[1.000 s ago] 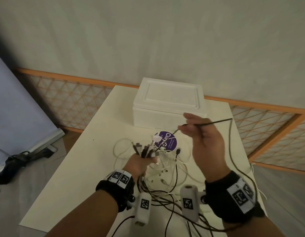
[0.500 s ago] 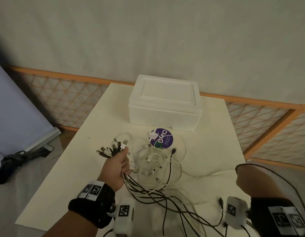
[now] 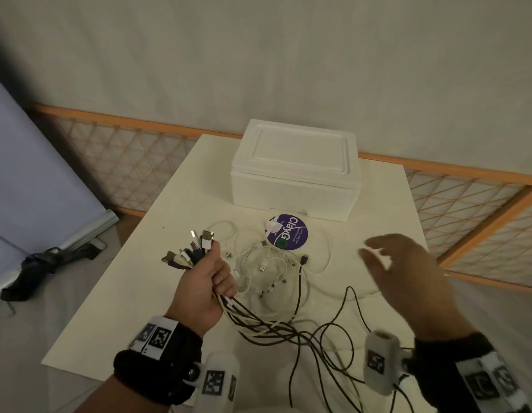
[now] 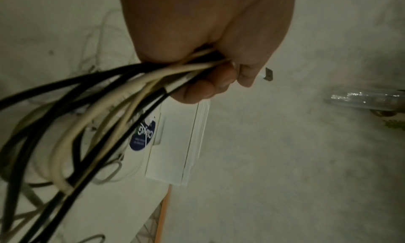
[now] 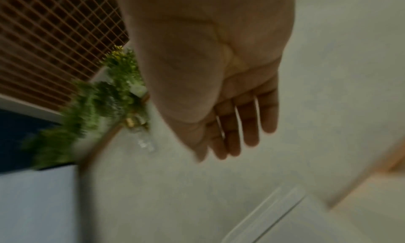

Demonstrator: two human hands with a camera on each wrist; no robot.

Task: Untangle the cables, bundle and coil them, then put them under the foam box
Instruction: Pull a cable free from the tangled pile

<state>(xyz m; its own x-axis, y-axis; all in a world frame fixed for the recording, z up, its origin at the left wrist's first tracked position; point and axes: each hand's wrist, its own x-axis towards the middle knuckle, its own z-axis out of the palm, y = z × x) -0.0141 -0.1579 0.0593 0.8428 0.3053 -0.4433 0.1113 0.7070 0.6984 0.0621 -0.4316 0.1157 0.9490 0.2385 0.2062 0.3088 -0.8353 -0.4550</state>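
My left hand point(image 3: 209, 278) grips a bundle of black and white cables point(image 3: 259, 320) near their plug ends point(image 3: 190, 248), which stick up out of the fist. The left wrist view shows the same cables point(image 4: 105, 94) running out of the curled fingers point(image 4: 208, 84). More white cables point(image 3: 267, 263) lie tangled on the table in front of the white foam box point(image 3: 294, 174). My right hand point(image 3: 407, 275) hovers above the table to the right, fingers straight and spread, holding nothing. In the right wrist view its palm point(image 5: 208, 64) is empty and blurred.
A purple round disc point(image 3: 288, 236) lies on the white table point(image 3: 133, 293) just before the box. An orange lattice fence point(image 3: 467, 210) runs behind and to the right. A blue board point(image 3: 35, 174) leans at the left, with a dark bag point(image 3: 44, 260) on the floor.
My right hand let go of the black cable it held up, dropped low to the right, and now rises open. The left hand shifted left with the bundle.
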